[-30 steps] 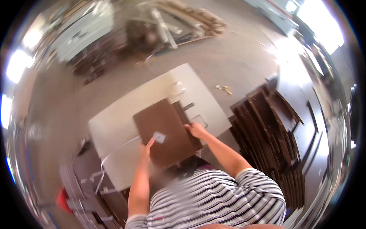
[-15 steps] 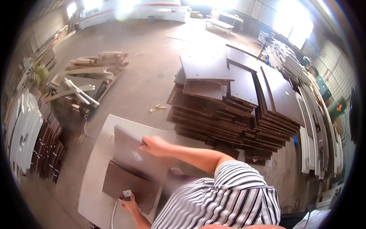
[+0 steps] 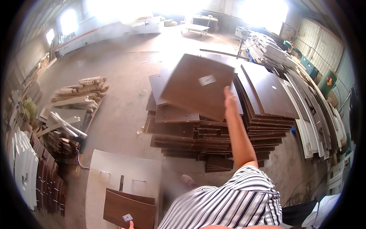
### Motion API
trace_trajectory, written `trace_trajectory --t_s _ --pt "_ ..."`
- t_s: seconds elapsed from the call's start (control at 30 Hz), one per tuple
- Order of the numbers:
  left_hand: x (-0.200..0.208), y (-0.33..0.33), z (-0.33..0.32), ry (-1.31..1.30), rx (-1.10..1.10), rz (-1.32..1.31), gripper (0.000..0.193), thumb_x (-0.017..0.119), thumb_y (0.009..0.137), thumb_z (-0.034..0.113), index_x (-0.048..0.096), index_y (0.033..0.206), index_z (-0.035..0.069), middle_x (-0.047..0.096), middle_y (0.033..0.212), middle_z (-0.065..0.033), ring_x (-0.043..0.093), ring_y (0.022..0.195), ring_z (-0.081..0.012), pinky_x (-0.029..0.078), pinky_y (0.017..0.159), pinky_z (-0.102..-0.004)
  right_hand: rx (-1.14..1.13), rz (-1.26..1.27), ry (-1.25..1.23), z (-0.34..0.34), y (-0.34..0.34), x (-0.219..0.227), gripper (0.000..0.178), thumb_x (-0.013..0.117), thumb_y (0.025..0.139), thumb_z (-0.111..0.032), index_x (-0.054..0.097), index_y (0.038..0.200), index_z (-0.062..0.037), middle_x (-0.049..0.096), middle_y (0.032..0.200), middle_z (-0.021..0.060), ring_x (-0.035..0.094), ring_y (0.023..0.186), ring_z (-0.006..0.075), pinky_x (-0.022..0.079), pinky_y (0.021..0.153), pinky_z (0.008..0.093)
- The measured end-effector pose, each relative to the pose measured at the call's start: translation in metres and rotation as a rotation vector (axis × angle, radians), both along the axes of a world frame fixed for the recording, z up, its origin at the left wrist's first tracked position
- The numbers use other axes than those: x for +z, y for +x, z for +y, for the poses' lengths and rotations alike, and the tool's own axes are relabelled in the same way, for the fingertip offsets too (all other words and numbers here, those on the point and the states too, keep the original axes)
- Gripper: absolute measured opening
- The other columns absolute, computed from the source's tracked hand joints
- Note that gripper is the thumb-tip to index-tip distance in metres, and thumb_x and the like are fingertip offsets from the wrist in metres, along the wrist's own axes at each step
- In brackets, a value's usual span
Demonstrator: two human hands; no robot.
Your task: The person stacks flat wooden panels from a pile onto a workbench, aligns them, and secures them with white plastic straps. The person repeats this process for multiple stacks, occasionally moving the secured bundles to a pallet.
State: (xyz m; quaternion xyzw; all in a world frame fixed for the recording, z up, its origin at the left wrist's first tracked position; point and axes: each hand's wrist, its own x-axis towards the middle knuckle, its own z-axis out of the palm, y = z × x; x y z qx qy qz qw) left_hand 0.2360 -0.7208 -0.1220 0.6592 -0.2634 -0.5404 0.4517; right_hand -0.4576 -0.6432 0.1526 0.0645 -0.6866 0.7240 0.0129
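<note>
My right hand (image 3: 230, 102) grips the right edge of a dark brown board (image 3: 196, 82), a flat rectangular panel with a white label. The board is held up, tilted, over a large stack of similar panels (image 3: 179, 129). At the bottom edge, only part of my left hand (image 3: 131, 225) shows, its thumb on the near edge of another brown panel (image 3: 127, 208), beside a white label (image 3: 127, 217). The fingers under that edge are hidden. This panel lies over a second brown one (image 3: 146, 199) on a pale worktable (image 3: 95, 183).
Metal handles (image 3: 138, 180) lie on the worktable. Wood offcuts (image 3: 78, 91) are piled at the left, with white strips (image 3: 24, 168) nearer. Long boards (image 3: 305, 110) lean in rows at the right. A low table (image 3: 195, 28) stands far back.
My right hand has lifted the board off the worktable and carried it right and away, over the stack. The view has shifted, and my left hand sits lower in the picture.
</note>
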Motion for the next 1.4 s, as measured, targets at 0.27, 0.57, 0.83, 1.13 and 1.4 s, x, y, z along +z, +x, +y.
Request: trace_trajectory --t_s 0.27,0.57,0.83,1.13,1.4 --pt "-0.013 -0.027 -0.02 0.195 0.055 -0.175 0.066 0.074 0.079 0.019 0.04 0.129 -0.008 0.053 0.122 -0.0199 0.056 0.104 -0.0293 0.05 0.086 -0.0432 -0.1 -0.024 -0.079 0.159 -0.237 -0.047 0.056 0.056 0.092 -0.039 0.051 0.116 0.0119 0.061 0.105 0.0192 0.061 0.094 0.0274 0.051 0.08 0.0413" --pt "-0.019 -0.051 -0.016 0.299 0.089 -0.237 0.064 0.072 0.081 0.023 0.041 0.128 -0.008 0.053 0.12 -0.0203 0.057 0.102 -0.0295 0.05 0.086 -0.0435 -0.358 0.632 1.168 0.105 -0.258 -0.123 0.042 0.066 0.084 -0.029 0.058 0.101 0.0076 0.062 0.098 0.0246 0.06 0.094 0.0415 0.047 0.083 0.0472" --pt "-0.028 -0.045 -0.02 0.294 0.073 -0.228 0.062 0.07 0.084 0.025 0.042 0.127 -0.009 0.054 0.119 -0.0206 0.057 0.101 -0.0297 0.05 0.085 -0.0437 0.282 0.108 0.774 -0.093 -0.214 -0.105 0.051 0.058 0.089 -0.047 0.066 0.084 0.0034 0.066 0.086 0.0202 0.062 0.081 0.0315 0.047 0.072 0.0421" --pt "-0.038 -0.043 0.001 0.133 0.081 -0.233 0.058 0.066 0.087 0.033 0.047 0.12 -0.011 0.058 0.115 -0.0207 0.059 0.098 -0.0299 0.049 0.085 -0.0425 0.264 -0.012 0.241 0.025 -0.249 -0.063 0.041 0.06 0.091 -0.037 0.067 0.091 0.0031 0.066 0.083 0.0073 0.06 0.075 0.0173 0.048 0.068 0.0336" --pt "-0.026 -0.045 0.0 0.16 -0.031 -0.481 0.064 0.063 0.088 0.038 0.043 0.123 -0.011 0.053 0.121 -0.0238 0.057 0.104 -0.0332 0.047 0.089 -0.0414 -0.238 -0.031 0.505 0.195 -0.229 -0.069 0.053 0.059 0.09 -0.038 0.062 0.095 0.0146 0.066 0.094 0.021 0.063 0.086 0.0265 0.049 0.076 0.0377"
